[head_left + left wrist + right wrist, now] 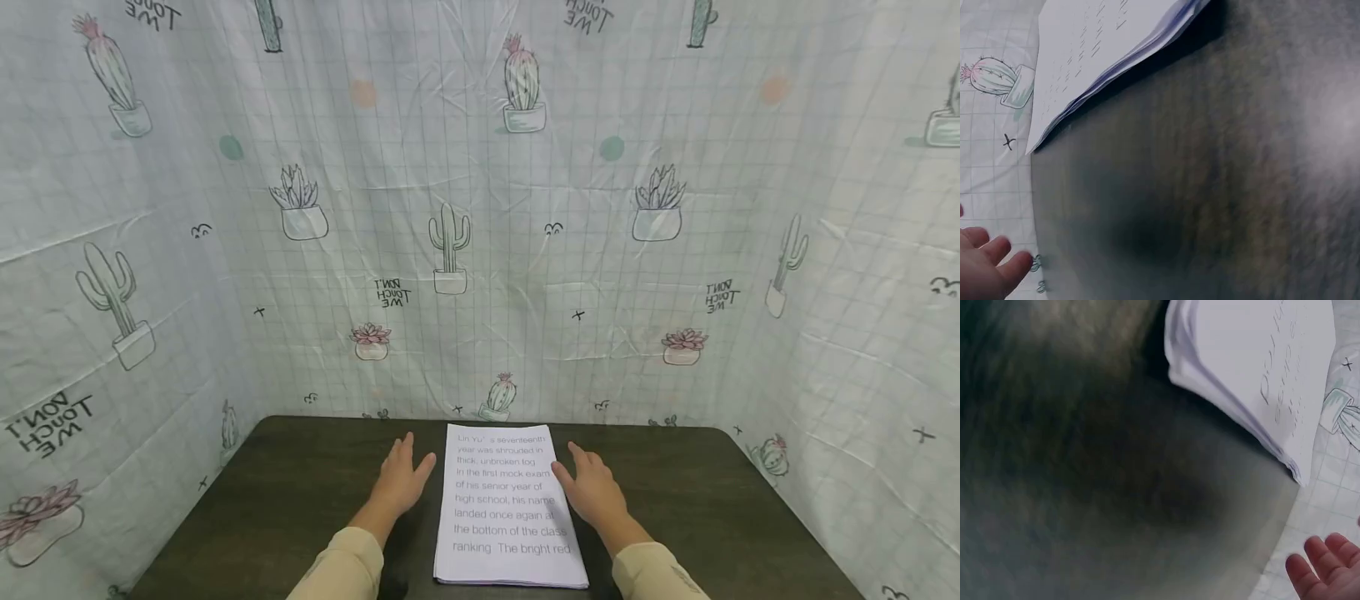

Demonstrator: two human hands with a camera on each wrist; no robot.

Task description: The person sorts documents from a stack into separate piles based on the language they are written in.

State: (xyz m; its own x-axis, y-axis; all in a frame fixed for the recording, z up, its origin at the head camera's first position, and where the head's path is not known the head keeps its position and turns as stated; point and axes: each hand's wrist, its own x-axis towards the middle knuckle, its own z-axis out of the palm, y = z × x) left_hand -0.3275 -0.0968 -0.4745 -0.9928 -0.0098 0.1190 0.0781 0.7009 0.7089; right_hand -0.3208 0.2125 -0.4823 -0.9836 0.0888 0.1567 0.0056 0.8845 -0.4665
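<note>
A stack of white paper sheets [502, 567] with large printed English text lies on the dark table, its long side running away from me. My left hand [401, 482] is just left of the stack, fingers relaxed and pointing forward, holding nothing. On the other side my right hand [592, 487] hovers by the right edge, its thumb near the paper; whether it touches cannot be told. In the left wrist view the left fingertips [1017, 265] show apart from the stack [1110, 44]. The right wrist view likewise has the right fingertips [1300, 575] away from the sheets [1229, 344].
The dark wood-grain table [285, 500] reaches back to a hanging cloth [480, 167] printed with potted cacti, which also encloses the left and right sides. A small dark object [393, 586] sits at the bottom edge, beside the left sleeve; its kind is unclear.
</note>
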